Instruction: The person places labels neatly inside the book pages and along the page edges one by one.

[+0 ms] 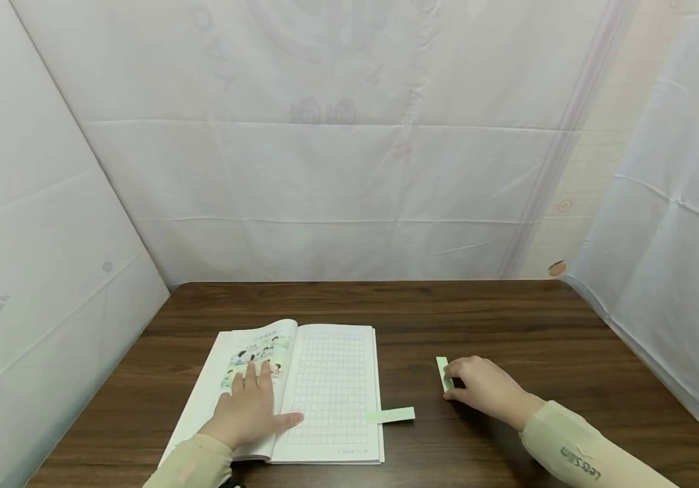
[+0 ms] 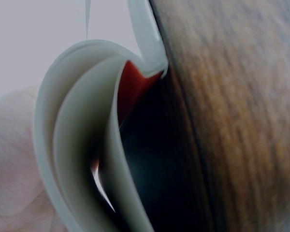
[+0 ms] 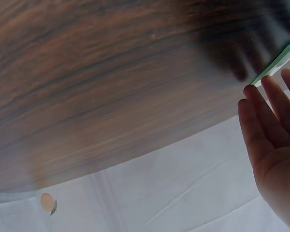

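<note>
An open book [image 1: 332, 393] lies on the table, its left page illustrated and its right page printed with a grid. My left hand [image 1: 244, 410] rests palm down on the left page, fingers spread and thumb reaching across the fold. In the left wrist view the curved pages [image 2: 70, 92] bulge up beside that hand. A pale green sticky strip [image 1: 397, 415] lies on the right page's edge and sticks out past it. Right of the book, my right hand [image 1: 488, 388] pinches a small pad of green sticky notes [image 1: 441, 364] with thumb and fingertips; the hand partly hides it.
The dark wooden table [image 1: 410, 305] extends behind and to the right of the book. White cloth [image 1: 337, 169] hangs beyond its back edge and along both sides.
</note>
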Tool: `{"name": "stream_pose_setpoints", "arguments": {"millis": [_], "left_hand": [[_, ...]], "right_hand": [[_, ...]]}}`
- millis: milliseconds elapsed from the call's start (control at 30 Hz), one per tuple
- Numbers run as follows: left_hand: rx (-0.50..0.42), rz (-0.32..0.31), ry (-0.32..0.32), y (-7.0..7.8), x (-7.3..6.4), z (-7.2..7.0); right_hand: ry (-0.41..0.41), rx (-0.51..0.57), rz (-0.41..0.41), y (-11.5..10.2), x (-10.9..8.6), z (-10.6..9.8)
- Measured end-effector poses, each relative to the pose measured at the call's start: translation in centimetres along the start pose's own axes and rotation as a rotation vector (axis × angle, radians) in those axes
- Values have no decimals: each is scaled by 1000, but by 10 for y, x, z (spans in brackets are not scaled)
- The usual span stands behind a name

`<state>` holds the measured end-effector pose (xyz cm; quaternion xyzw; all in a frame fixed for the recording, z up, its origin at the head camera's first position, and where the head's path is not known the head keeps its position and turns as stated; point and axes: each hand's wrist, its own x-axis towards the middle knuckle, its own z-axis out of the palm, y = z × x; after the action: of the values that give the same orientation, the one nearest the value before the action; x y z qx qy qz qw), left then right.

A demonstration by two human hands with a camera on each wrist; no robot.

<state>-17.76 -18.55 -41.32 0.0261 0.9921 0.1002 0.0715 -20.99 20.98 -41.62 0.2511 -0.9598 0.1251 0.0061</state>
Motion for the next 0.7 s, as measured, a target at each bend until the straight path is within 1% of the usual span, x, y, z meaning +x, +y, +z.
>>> {"name": "stream_pose_setpoints", "arguments": {"millis": [167,300,500,700], "left_hand": [[3,0,2,0,0,0],[8,0,3,0,0,0],[18,-1,2,-1,1,0],[10,-1,-3,0,1,0]], "right_hand": [[-5,-14,-45,3,0,0],[5,-23,-63,2,0,0],[64,-77,-97,1,3,3],[129,-132,-158,2,6,6]]}}
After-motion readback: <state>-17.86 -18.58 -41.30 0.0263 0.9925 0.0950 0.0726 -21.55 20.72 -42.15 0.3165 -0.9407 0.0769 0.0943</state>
